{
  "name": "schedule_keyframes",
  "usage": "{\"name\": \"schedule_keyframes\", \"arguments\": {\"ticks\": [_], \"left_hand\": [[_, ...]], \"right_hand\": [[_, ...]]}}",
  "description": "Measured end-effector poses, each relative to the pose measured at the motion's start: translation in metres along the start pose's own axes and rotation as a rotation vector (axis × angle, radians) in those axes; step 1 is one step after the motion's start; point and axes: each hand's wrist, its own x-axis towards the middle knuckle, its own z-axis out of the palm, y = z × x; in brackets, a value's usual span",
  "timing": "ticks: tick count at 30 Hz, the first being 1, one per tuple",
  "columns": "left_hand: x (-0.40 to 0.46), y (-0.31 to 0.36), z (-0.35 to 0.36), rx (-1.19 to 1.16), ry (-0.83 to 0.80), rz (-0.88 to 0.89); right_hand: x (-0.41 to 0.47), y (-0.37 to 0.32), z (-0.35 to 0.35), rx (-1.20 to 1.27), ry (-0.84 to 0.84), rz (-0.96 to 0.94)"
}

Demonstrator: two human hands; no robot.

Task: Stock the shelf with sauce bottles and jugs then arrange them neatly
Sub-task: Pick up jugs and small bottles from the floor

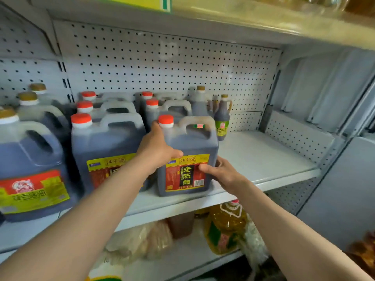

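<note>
A dark vinegar jug (pixel 194 147) with a red cap, a handle and a red and yellow label stands near the front of the white shelf (pixel 263 159). My left hand (pixel 157 148) grips its upper left corner, thumb across the front. My right hand (pixel 220 172) grips its lower right corner, thumb on the label. To its left stands a matching red-capped jug (pixel 105 151), with several more in rows behind. Small brown-capped sauce bottles (pixel 222 118) stand at the back right of the jugs.
Larger jugs with gold caps (pixel 30 159) fill the shelf's left end. The shelf's right part is bare up to the pegboard side wall (pixel 294 134). Below, a lower shelf holds a yellow oil bottle (pixel 225 226) and bagged goods (pixel 142 240). Another shelf board (pixel 223 21) runs overhead.
</note>
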Motion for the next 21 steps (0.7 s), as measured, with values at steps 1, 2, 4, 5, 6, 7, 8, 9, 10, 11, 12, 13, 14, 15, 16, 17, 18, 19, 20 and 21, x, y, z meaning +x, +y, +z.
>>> {"name": "schedule_keyframes", "arguments": {"ticks": [1,2,4,5,6,7,8,9,10,11,12,13,14,15,16,17,18,19,20,21], "left_hand": [[0.001,0.004,0.002,0.019,0.004,-0.020],[0.001,0.007,0.003,0.030,0.013,-0.035],[0.002,0.011,0.005,0.045,0.040,-0.053],[0.003,0.012,0.006,0.054,0.055,-0.056],[0.003,0.013,0.008,0.066,0.071,-0.054],[0.003,0.012,0.009,0.076,0.093,-0.048],[0.003,0.012,0.012,0.078,0.119,-0.040],[0.002,0.010,0.015,0.072,0.144,-0.030],[0.001,0.009,0.018,0.063,0.166,-0.019],[0.000,0.007,0.021,0.052,0.180,-0.010],[-0.002,0.006,0.023,0.043,0.187,-0.004],[-0.005,0.005,0.026,0.036,0.193,0.002],[-0.008,0.003,0.029,0.034,0.203,0.012],[-0.012,0.003,0.031,0.036,0.219,0.030],[-0.017,0.003,0.033,0.042,0.237,0.053],[-0.022,0.002,0.036,0.053,0.257,0.089],[-0.027,0.002,0.038,0.067,0.276,0.139],[-0.031,0.001,0.040,0.083,0.292,0.199],[-0.036,0.000,0.040,0.093,0.294,0.268],[-0.039,-0.002,0.040,0.095,0.294,0.321]], "right_hand": [[0.006,0.000,-0.003,-0.003,-0.024,0.003],[0.012,0.001,-0.006,-0.004,-0.040,0.010],[0.022,0.003,-0.008,-0.002,-0.047,0.023],[0.026,0.004,-0.007,0.000,-0.042,0.030],[0.028,0.003,-0.006,0.003,-0.035,0.036],[0.030,0.003,-0.005,0.003,-0.032,0.037],[0.031,0.003,-0.004,0.003,-0.027,0.040],[0.031,0.003,-0.003,0.006,-0.019,0.045],[0.030,0.002,-0.001,0.012,-0.008,0.050],[0.029,0.001,0.001,0.016,0.003,0.052],[0.027,0.000,0.002,0.015,0.015,0.055],[0.025,-0.001,0.004,0.011,0.026,0.059],[0.021,-0.003,0.006,0.005,0.037,0.066],[0.018,-0.005,0.009,0.001,0.052,0.075],[0.013,-0.007,0.012,-0.002,0.071,0.084],[0.009,-0.009,0.016,-0.003,0.095,0.090],[0.004,-0.011,0.020,-0.009,0.124,0.094],[0.000,-0.011,0.024,-0.018,0.159,0.100],[-0.006,-0.011,0.028,-0.027,0.210,0.112],[-0.012,-0.011,0.031,-0.034,0.261,0.133]]}}
